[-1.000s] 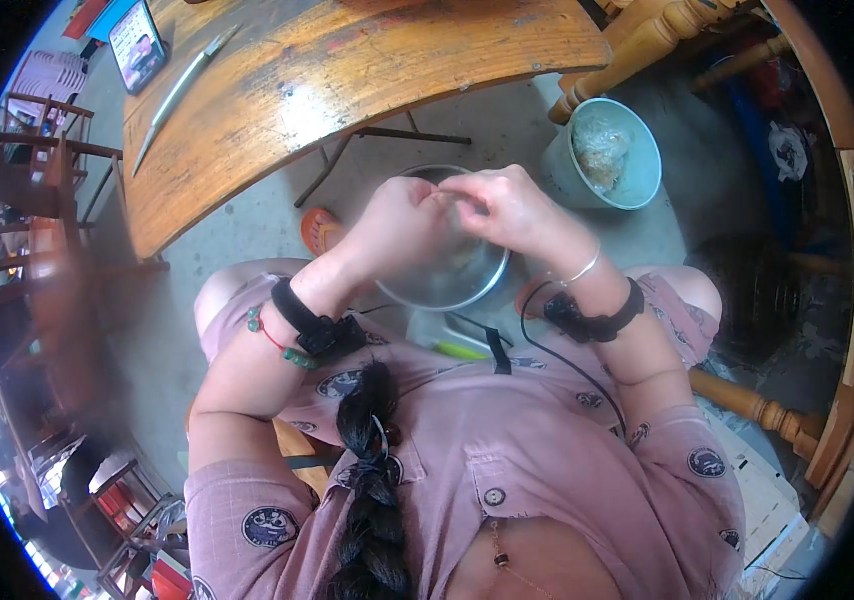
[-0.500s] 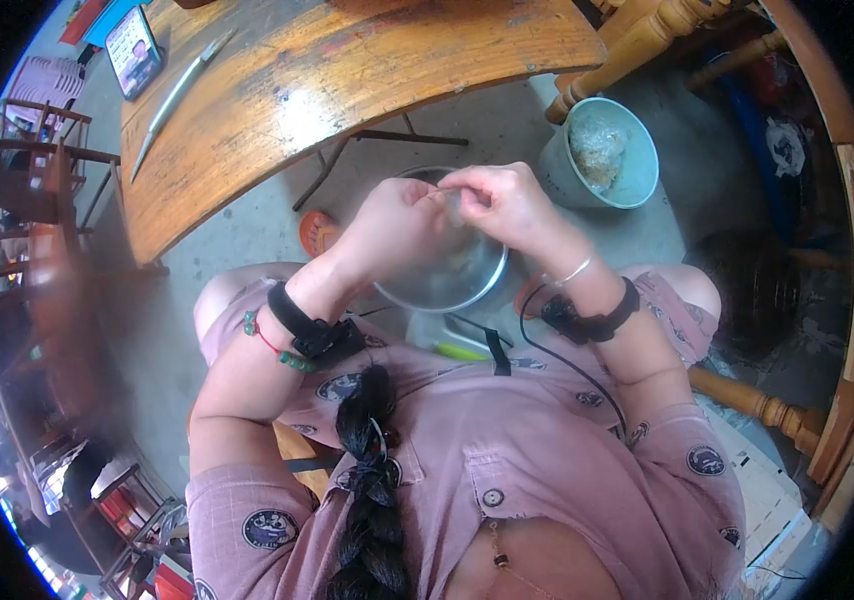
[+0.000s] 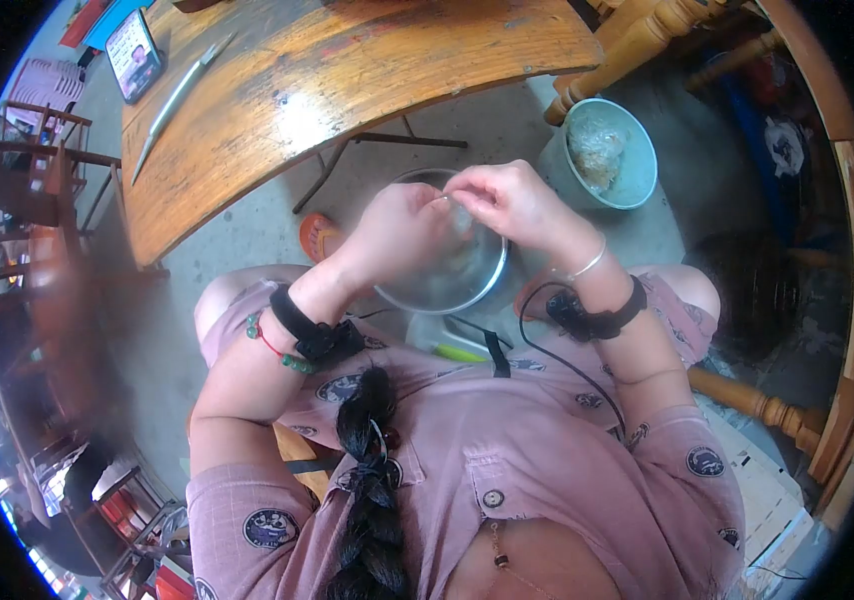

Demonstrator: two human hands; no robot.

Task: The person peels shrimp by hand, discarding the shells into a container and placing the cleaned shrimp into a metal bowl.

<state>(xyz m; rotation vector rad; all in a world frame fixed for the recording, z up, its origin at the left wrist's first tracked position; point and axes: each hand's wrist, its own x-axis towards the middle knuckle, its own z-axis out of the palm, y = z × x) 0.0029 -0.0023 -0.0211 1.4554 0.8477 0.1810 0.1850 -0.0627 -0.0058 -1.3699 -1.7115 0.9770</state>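
Observation:
My left hand [image 3: 399, 228] and my right hand [image 3: 515, 203] meet fingertip to fingertip over a round metal basin [image 3: 444, 300]. The fingers of both are closed in a pinch. A small, pale, blurry thing [image 3: 461, 218] shows just under the right fingertips. Its kind cannot be made out, nor can I tell which hand holds it. The basin sits low between my knees, and its inside is hazy and partly hidden by my hands.
A wooden table [image 3: 367, 60] stands ahead, bearing a phone [image 3: 134, 55] and a slim, pale, knife-like tool [image 3: 179, 105]. To the right, a light green bucket [image 3: 637, 180] holds a plastic bag [image 3: 595, 140]. A cable [image 3: 572, 360] runs from my right wrist strap across my lap.
Both hands remain over the basin with small finger movements. My right wrist has turned slightly and its bracelet has shifted a little to the right.

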